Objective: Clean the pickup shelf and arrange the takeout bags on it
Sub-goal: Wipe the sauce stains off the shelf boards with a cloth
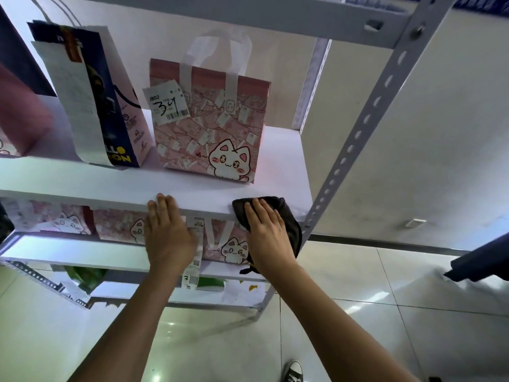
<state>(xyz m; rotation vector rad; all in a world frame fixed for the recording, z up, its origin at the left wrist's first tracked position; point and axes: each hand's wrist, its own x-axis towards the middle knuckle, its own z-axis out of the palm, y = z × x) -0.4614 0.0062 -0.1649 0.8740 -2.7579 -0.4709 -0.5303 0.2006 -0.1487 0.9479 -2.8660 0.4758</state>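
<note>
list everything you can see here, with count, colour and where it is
pink cat bag: 1, pink with white cat and white handles, upright on the shelf board, right of centre
label: 1, white, handwritten 34, on the pink cat bag's upper left
navy bag: 1, navy and pink with yellow lettering, upright left of the pink cat bag
receipt: 1, white, long, hanging down the navy bag's front
shelf board: 1, white, across the middle
lower bags: at least 3, pink with cats, on the shelf below
upright: 1, grey perforated metal, right side
cloth: 1, dark brown, at the board's front right edge
shoe: 1, black and white, on the tiled floor
left hand: flat on the board's front edge
right hand: pressing the cloth
</note>
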